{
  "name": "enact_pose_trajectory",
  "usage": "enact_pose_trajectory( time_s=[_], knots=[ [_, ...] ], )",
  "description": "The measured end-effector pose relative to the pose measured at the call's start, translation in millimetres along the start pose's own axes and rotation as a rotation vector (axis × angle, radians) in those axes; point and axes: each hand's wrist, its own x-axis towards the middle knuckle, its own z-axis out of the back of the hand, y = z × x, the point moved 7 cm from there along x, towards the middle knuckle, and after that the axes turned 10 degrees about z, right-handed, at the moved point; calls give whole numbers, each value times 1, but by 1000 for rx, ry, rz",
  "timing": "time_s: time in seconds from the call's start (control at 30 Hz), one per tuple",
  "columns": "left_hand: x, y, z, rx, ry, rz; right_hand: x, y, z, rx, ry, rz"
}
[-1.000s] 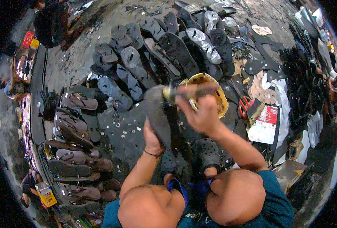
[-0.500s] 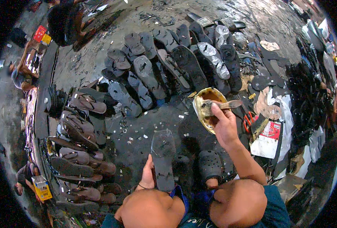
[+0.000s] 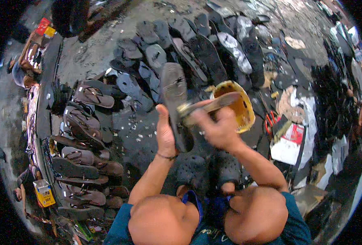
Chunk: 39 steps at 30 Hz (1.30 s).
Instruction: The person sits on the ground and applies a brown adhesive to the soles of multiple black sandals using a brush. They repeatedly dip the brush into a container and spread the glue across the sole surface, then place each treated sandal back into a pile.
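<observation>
A dark sandal sole [image 3: 174, 83] is held up in my left hand [image 3: 164, 132], whose thumb and palm lie along its left side. My right hand [image 3: 218, 126], smeared by motion, grips a brush [image 3: 226, 99] with a flat handle. The pale bristle end of the brush is at the sole's right edge and looks to be touching it. Just behind my right hand stands a yellow container [image 3: 246, 112] with a stained inside, partly hidden by the hand and the brush handle.
Several dark soles [image 3: 205, 53] lie in rows ahead. Strapped sandals [image 3: 93, 96] are stacked at the left. Orange-handled scissors [image 3: 270, 121] and a red and white packet [image 3: 289, 143] lie at the right, near scrap pieces [image 3: 291, 108]. My clog-shod feet [image 3: 229, 169] are below.
My left hand has lifted the sole forward from beside my knees. My right hand has brought the brush out of the yellow container and left to the sole.
</observation>
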Motion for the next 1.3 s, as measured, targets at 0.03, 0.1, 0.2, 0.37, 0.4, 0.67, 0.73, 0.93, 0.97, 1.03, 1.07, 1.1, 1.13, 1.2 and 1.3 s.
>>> enact_pose_trajectory(
  time_s=[0.03, 0.1, 0.2, 0.37, 0.4, 0.67, 0.73, 0.93, 0.97, 1.03, 1.07, 1.1, 1.13, 1.2, 1.3],
  knots=[
    [11, 16, 9, 26, 266, 207, -18, 27, -22, 24, 120, 111],
    [15, 19, 32, -181, 269, 239, -17, 61, -40, 59, 223, 290],
    [11, 6, 5, -148, 36, 58, 17, 1, 4, 158, -67, 7],
    [4, -28, 6, -86, -94, -89, -1, -11, 9, -250, -6, 162],
    [1, -35, 4, -68, -122, -130, 5, -40, 21, -209, -48, 30],
    [126, -21, 0, -166, 213, 89, 11, -12, 44, 38, -193, 4],
    [169, -60, -28, -204, 205, -21, 7, -2, 71, -49, -270, -6],
    [203, -118, 6, -348, -251, -303, -20, -42, 78, -303, -171, -55],
    [182, -109, 24, -170, -176, -372, -23, -59, 93, -334, -174, -56],
    [138, -101, 67, 139, -308, -468, -28, -68, 123, -493, -187, 15],
    [119, -116, 120, 280, -510, -624, -21, -46, 115, -613, -167, 29],
    [86, -154, 203, 591, -826, -858, -18, -50, 96, -708, -160, 76],
    [54, -182, 274, 627, -1187, -852, -18, -60, 86, -829, -171, 110],
    [77, -180, 273, 668, -1602, -638, -24, -97, 132, -1154, -61, -83],
    [60, -252, 372, 814, -1889, -486, -17, -24, 119, -783, -386, 192]
  ],
)
